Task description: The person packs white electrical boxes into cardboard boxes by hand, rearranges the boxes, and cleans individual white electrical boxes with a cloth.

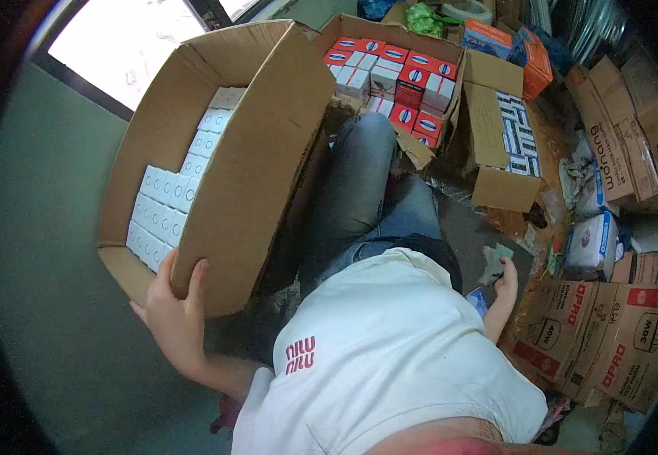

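My left hand (179, 322) grips the near edge of a large open cardboard box (268, 152), thumb on one side of the wall and fingers on the other. Rows of small white boxes (166, 201) with ring marks stand inside it, filling part of the space. On the other side of my body, my right hand (503, 287) is low, its fingertips closed at the edge of a pale grey-green scrap (496, 263) with a ragged outline; its material is unclear. Just below this hand lies a small blue item (477, 302), partly hidden by my shirt.
Ahead stands a carton (456, 91) of red and white boxes. Beside it, an open carton (488, 136) holds small blue-and-white packs. Folded cardboard (602, 334) and a brown carton (617, 155) lie at right. Orange-and-blue boxes (533, 64) sit farther back. A wall (48, 227) borders the left.
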The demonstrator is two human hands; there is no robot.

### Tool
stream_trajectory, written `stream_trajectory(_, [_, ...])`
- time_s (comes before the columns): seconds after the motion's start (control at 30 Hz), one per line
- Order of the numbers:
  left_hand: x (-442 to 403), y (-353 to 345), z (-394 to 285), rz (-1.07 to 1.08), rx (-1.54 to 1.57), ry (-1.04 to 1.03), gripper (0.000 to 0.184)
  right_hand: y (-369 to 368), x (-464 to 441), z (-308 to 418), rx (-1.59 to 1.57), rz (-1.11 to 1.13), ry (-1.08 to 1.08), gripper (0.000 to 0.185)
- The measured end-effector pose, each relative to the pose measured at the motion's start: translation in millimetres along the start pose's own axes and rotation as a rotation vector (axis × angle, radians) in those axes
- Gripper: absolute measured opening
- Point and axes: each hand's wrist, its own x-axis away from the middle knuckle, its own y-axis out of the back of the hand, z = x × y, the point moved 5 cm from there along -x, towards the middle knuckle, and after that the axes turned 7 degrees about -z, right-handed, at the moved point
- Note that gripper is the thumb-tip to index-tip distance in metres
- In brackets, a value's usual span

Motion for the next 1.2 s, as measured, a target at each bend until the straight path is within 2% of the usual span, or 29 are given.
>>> stream_trajectory(0.07, [-8,-3,-7,0.059,0.121,0.050,0.047,-35,20,3,0.045,0.159,0.084,0.036])
stream_trajectory(0.13, [-12,-6,-8,0.032,0.145,0.018,0.044,-87,49,40,0.152,0.272,0.165,0.035])
stream_trajectory(0.2, [-12,-7,-8,0.007,0.162,0.021,0.043,-124,52,70,0.239,0.136,0.360,0.039])
stream_trajectory(0.27, [-14,-6,-8,-0.006,0.160,0.045,0.043,-161,45,88,0.152,0.024,0.425,0.040])
stream_trajectory(0.37, [-10,-4,-12,-0.171,0.040,0.097,0.041,-214,71,111,0.244,0.178,0.450,0.040])
stream_trajectory(0.47, [-10,-9,-7,-0.252,0.039,0.110,0.039,-255,91,103,0.468,0.577,0.669,0.040])
stream_trajectory(0.57, [-14,-11,-5,-0.221,0.054,0.108,0.038,-268,132,67,0.885,1.008,0.617,0.042])
stream_trajectory(0.6, [-15,-13,-3,-0.172,0.065,0.106,0.038,-265,145,52,0.993,1.188,0.568,0.045])
stream_trajectory(0.67, [-18,-14,-1,-0.082,0.088,0.106,0.041,-253,152,35,1.139,1.116,0.076,0.052])
stream_trajectory(0.7, [-22,-11,-5,0.007,0.130,0.154,0.032,-251,148,32,0.992,1.108,0.302,0.058])
stream_trajectory(0.73, [-25,-15,-4,0.100,0.175,0.146,0.031,-244,139,29,1.044,1.107,0.259,0.055])
stream_trajectory(0.8, [-35,-17,5,0.279,0.257,0.144,0.028,-234,127,19,0.954,1.154,0.147,0.047])
stream_trajectory(0.9, [-54,-24,0,0.507,0.338,0.030,0.025,-250,131,30,0.969,1.297,0.247,0.037])
stream_trajectory(0.93, [-58,-25,-7,0.559,0.367,-0.005,0.026,-256,128,33,1.022,1.295,0.196,0.037])
stream_trajectory(1.0, [-74,-28,-32,0.726,0.203,-0.066,0.022,-273,128,46,1.220,1.221,0.107,0.036])
stream_trajectory(1.07, [-93,-31,-44,0.957,0.060,-0.044,0.020,-278,93,23,1.214,1.339,0.175,0.038])
stream_trajectory(1.13, [-111,-45,-58,0.957,0.081,-0.179,0.032,-289,83,32,1.336,1.212,0.060,0.046])
stream_trajectory(1.2, [-127,-57,-78,1.047,0.034,-0.209,0.033,-319,52,83,1.403,1.162,0.093,0.046])
